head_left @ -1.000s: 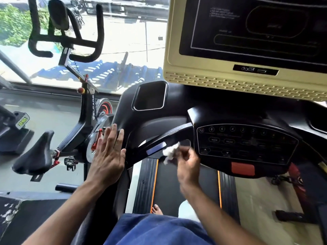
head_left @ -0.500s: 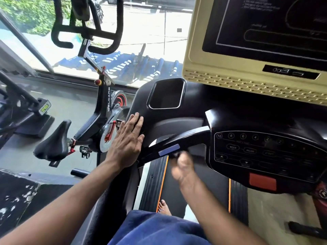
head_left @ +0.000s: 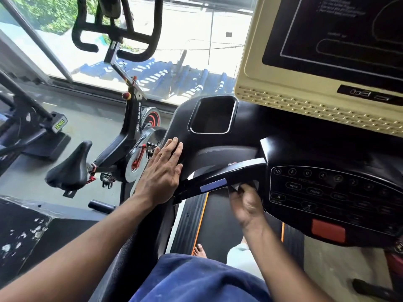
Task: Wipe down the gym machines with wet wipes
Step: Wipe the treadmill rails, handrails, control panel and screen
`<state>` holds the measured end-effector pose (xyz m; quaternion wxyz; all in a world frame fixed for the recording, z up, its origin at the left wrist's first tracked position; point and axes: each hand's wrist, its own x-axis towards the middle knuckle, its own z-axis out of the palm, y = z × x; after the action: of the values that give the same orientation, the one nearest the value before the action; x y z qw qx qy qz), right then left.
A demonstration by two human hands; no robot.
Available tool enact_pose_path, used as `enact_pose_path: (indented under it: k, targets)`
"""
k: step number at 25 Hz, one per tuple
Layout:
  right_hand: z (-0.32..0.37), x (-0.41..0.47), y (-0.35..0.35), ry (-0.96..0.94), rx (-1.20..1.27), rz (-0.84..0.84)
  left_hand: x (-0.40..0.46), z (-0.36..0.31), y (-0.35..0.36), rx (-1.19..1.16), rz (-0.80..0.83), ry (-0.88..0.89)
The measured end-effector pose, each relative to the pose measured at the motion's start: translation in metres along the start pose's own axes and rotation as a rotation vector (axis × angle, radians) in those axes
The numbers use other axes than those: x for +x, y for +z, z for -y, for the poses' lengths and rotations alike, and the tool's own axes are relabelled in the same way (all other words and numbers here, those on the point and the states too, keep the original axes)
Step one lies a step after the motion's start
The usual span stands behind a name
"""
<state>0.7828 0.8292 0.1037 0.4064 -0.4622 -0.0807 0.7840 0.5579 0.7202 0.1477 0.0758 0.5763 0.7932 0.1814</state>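
A black treadmill fills the right half of the head view, with a button console (head_left: 331,192) and a black handlebar (head_left: 226,173) that carries a blue strip. My right hand (head_left: 246,203) is curled under the handlebar where it meets the console and grips a white wet wipe (head_left: 236,188). Only a small edge of the wipe shows between my fingers and the bar. My left hand (head_left: 162,173) lies flat with straight fingers against the treadmill's left side panel, just below the cup holder (head_left: 212,115).
A cream-framed screen (head_left: 327,68) hangs over the console. A black spin bike (head_left: 128,136) stands close on the left, its saddle (head_left: 69,168) toward me. The treadmill belt (head_left: 218,219) runs below, with my bare foot on it. A window is behind.
My right hand moved with the wipe from the front of the handlebar to beneath it, near the console. My left hand stayed flat on the side panel. The camera moved closer.
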Motion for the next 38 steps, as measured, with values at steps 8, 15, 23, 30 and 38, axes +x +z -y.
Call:
enact_pose_path:
  k: [8,15,23,30,38]
  targets:
    - [-0.072,-0.014,0.027,0.138,-0.402,0.269,-0.001,-0.004,-0.004,0.028,-0.038,-0.008]
    - [-0.031,-0.029,0.018,-0.005,-1.193,0.298,-0.001,-0.003,-0.002,0.021,-0.043,0.006]
    - [0.054,-0.053,0.075,-1.446,-1.638,0.507,0.000,0.001,0.005,0.009,-0.043,0.034]
    - [0.000,-0.021,0.041,-1.448,-2.025,0.692,0.003,0.010,0.012,0.077,0.006,0.007]
    - [0.187,-0.035,-0.038,-1.456,-1.885,0.268,0.010,-0.104,0.038,0.006,-0.025,0.318]
